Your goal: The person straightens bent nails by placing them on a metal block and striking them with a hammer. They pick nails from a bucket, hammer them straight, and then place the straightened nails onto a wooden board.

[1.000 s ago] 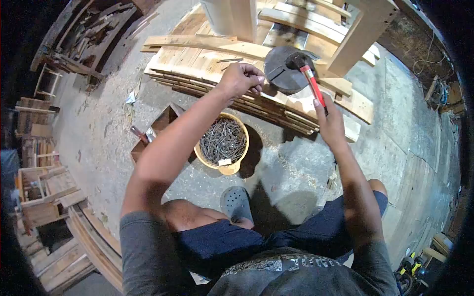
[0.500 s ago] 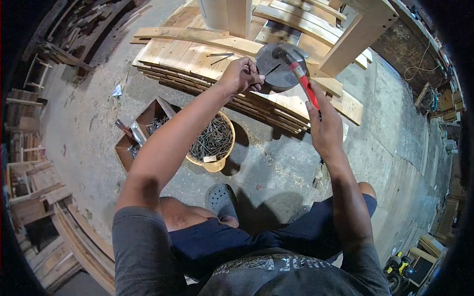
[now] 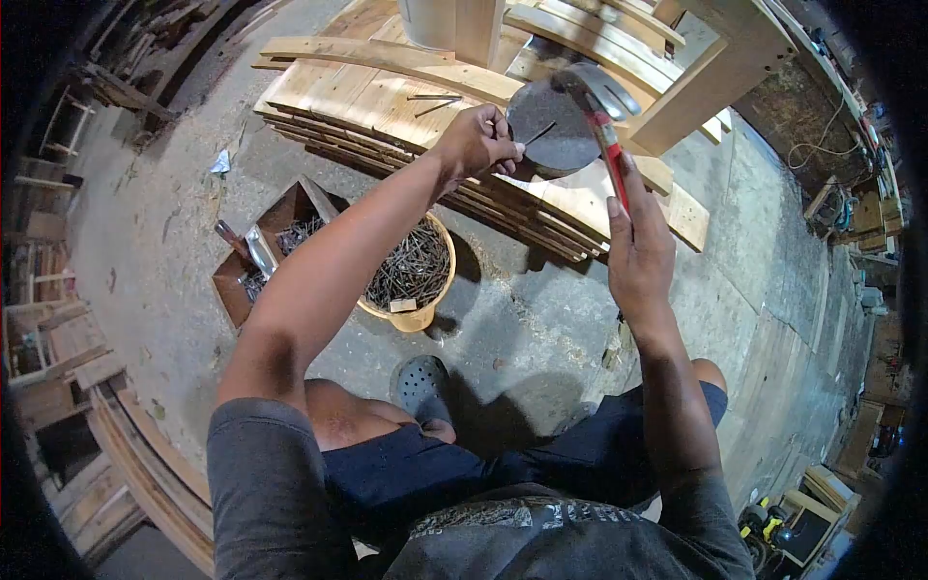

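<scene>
My left hand (image 3: 483,143) pinches the end of a thin dark nail (image 3: 539,132), whose shaft lies over a round grey metal block (image 3: 551,145). In my right hand (image 3: 638,237) is a hammer with a red handle (image 3: 615,166). Its metal head (image 3: 604,95) is above the right part of the block. The block stands on a stack of wooden boards (image 3: 358,101). Two loose nails (image 3: 435,98) lie on the boards, left of the block.
A yellow tub full of nails (image 3: 447,280) and a brown box (image 3: 232,290) with nails and a metal tool stand on the floor at left. Wooden posts (image 3: 478,34) rise behind the block. A grey shoe (image 3: 421,382) is below.
The view has shifted slightly. The hammer head is a little higher and further right over the block. My left hand keeps its pinch on the nail.
</scene>
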A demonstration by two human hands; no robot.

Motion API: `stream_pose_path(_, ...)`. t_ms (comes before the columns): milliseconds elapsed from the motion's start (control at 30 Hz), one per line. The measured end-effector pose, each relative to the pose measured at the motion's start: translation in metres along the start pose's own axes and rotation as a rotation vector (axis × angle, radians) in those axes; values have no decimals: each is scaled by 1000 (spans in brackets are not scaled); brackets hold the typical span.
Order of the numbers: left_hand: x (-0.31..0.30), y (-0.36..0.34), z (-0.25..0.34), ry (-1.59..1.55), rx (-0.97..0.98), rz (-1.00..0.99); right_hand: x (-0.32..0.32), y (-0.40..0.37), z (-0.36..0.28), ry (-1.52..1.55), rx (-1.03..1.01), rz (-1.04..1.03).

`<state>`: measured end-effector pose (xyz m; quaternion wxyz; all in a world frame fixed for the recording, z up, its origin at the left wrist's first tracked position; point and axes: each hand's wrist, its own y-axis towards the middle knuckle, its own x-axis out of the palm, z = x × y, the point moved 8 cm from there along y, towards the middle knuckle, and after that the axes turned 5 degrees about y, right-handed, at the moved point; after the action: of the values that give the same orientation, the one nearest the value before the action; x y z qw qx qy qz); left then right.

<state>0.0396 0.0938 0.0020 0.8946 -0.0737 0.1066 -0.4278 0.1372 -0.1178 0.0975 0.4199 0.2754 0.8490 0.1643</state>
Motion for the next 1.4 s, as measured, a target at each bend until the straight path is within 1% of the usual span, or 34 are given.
stream_pose_path(67,0,2,-1,-20,9,0,2,-3,6,-6,-5,24)
stream_pose_path(100,1,3,-1,-39,19,-3,15,-4,18,-73,60,-91)
stream_pose_path(133,1,6,-4,2,-12,23,26,-7,29,-141,125,-204)
stream_pose_path(167,1,6,-3,4,-8,23,25,-7,30,-141,123,-200)
stream_pose_path(233,0,4,0,86,31,35,19,-7,26,-92,85,-119)
stream_pose_path(267,1,4,-3,-16,10,15,20,-7,24,-91,84,-121)
stream_pose_path(300,-1,3,-4,-18,10,17,15,-5,18,-61,38,-70)
stream_pose_path(333,0,2,-2,-77,45,-41,10,-3,12,-31,-8,-17)
stream_pose_path(367,4,-2,4,-135,78,-101,9,-2,11,-31,-9,-17)
stream_pose_path(400,5,-3,7,-134,77,-101,6,-2,9,-36,-23,14)
stream_pose_path(433,4,-4,8,-93,54,-54,3,-3,8,-41,-37,47)
stream_pose_path(467,2,-4,9,-51,32,-7,3,-3,8,-41,-36,48)
stream_pose_path(567,2,-1,6,4,13,7,7,-5,13,-22,-2,40)
stream_pose_path(633,3,0,6,21,11,23,28,-6,26,-163,40,-173)
stream_pose_path(700,1,4,2,38,11,43,28,-4,27,-119,57,-150)
stream_pose_path(767,3,2,5,-42,58,31,23,-4,23,-108,56,-121)
stream_pose_path(800,3,-4,9,-11,21,16,23,-2,22,-107,54,-124)
stream_pose_path(867,3,-4,8,-4,6,2,9,2,7,-8,-73,48)
stream_pose_path(900,3,-3,7,6,-6,-16,8,2,6,-7,-74,47)
stream_pose_path(933,3,-1,4,-44,49,-45,3,2,4,4,-86,84)
stream_pose_path(967,2,-2,5,-43,49,-45,-1,1,2,16,-98,122)
stream_pose_path(1033,3,-4,10,-72,88,-55,1,-1,4,-9,-87,86)
stream_pose_path(1100,3,-4,11,-53,86,-49,-1,-2,0,10,-131,121)
stream_pose_path(1233,3,-2,10,23,52,-28,6,-4,6,8,-142,142)
stream_pose_path(1300,4,-4,13,50,29,9,33,-6,29,-192,66,-192)
stream_pose_path(1333,2,-4,13,74,4,48,33,-7,30,-133,75,-139)
stream_pose_path(1367,2,-1,8,74,6,48,32,-5,28,-134,73,-139)
stream_pose_path(1400,1,4,4,44,54,41,26,-1,23,-116,56,-101)
